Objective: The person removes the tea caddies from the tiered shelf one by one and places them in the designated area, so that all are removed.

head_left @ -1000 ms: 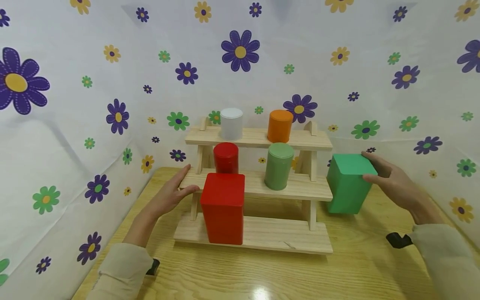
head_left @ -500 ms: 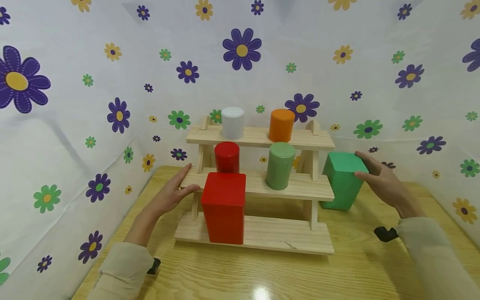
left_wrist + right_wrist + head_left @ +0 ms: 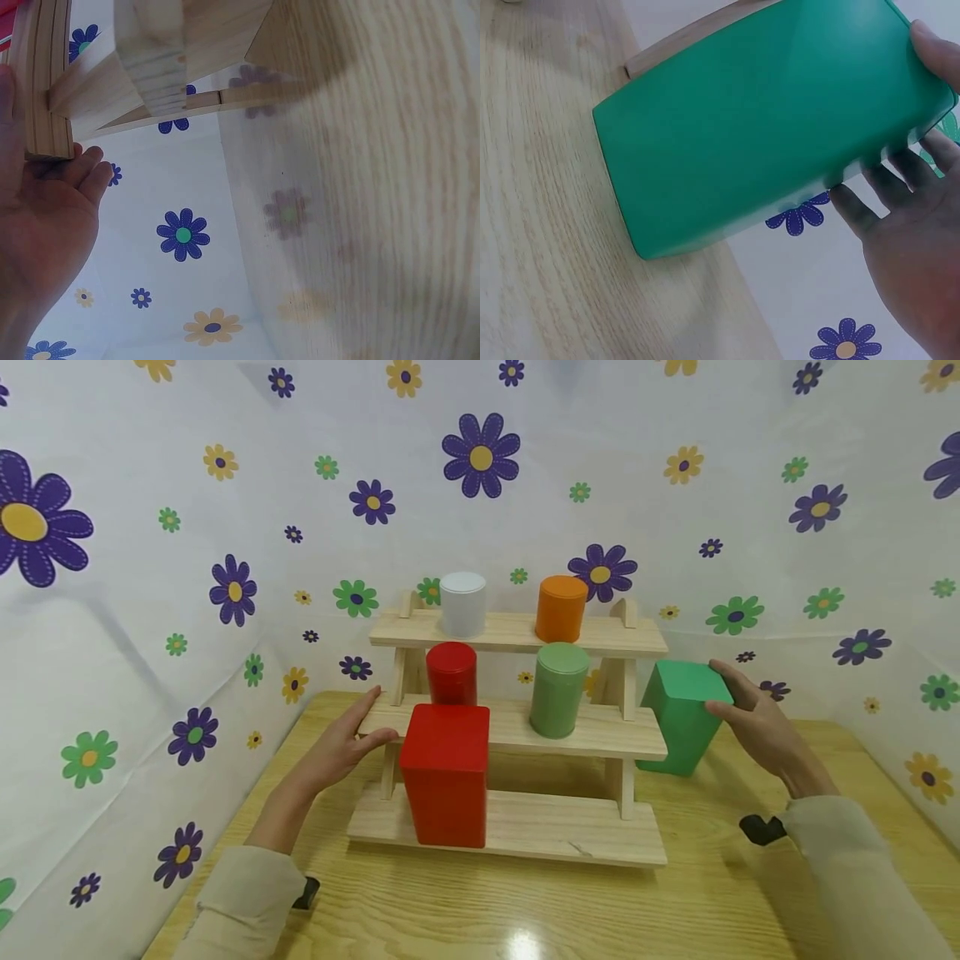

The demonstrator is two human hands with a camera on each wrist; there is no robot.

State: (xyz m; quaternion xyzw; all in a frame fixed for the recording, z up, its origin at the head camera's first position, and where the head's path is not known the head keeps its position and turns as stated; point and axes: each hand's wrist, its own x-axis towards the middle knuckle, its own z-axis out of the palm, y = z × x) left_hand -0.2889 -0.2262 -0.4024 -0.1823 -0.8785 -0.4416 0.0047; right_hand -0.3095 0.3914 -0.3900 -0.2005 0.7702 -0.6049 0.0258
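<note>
A three-tier wooden stand occupies the middle of the head view. My left hand grips the left end of its middle shelf; in the left wrist view, fingertips curl around the shelf's end. At the stand's right side, my right hand holds a green box near its top. The right wrist view has the thumb on one face of the box and several fingers against another. Whether the box's base touches the table is hard to tell. A red box stands upright on the lowest tier.
On the top tier are a white can and an orange can. A red can, partly behind the red box, and a light green can share the middle tier. Flowered cloth hangs behind the wooden table.
My right hand has moved the green box left and slightly back, closer to the stand's right side. The left hand keeps its place on the shelf.
</note>
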